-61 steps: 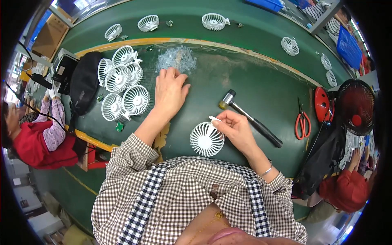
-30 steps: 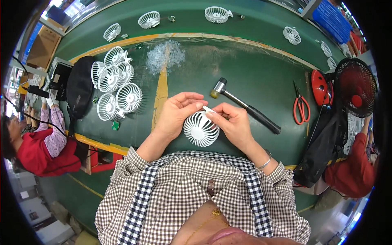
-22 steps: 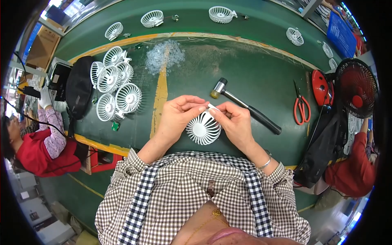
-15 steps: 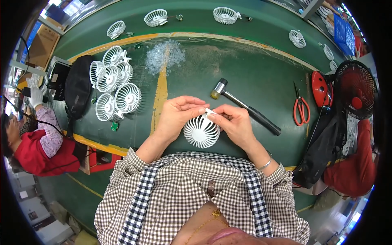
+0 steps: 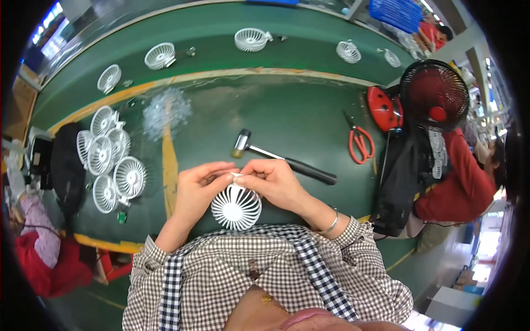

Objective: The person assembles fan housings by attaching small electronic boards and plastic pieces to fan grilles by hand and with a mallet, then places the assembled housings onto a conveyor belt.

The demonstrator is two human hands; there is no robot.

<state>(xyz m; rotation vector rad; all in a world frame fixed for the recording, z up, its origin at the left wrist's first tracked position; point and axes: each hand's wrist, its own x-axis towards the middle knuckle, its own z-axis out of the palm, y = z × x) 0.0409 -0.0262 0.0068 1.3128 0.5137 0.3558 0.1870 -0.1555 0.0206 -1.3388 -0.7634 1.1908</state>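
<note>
Close to my chest, a white plastic fan cage [image 5: 236, 208] with curved radial ribs hangs between my hands, its small neck pointing away from me. My left hand [image 5: 200, 187] pinches the neck from the left, thumb and fingers together. From the other side my right hand [image 5: 274, 181] grips the same neck, its thumb near the left thumb. The fingers cover most of the neck. Just beyond my hands lies a hammer [image 5: 284, 161] with a black handle and a yellowish striking face.
Several white fan cages [image 5: 101, 155] are heaped at left beside a black bag [image 5: 67, 165]. Small clear pieces [image 5: 165, 113] form a pile behind. Red-handled pliers [image 5: 360, 144] lie right, near a black fan [image 5: 434, 94]. More cages [image 5: 251, 39] line the far green strip. Co-workers sit on both sides.
The view has swung to the right, so the bench things appear further left. Both hands keep hold of the fan cage's neck. On the far strip the cages have shifted slightly.
</note>
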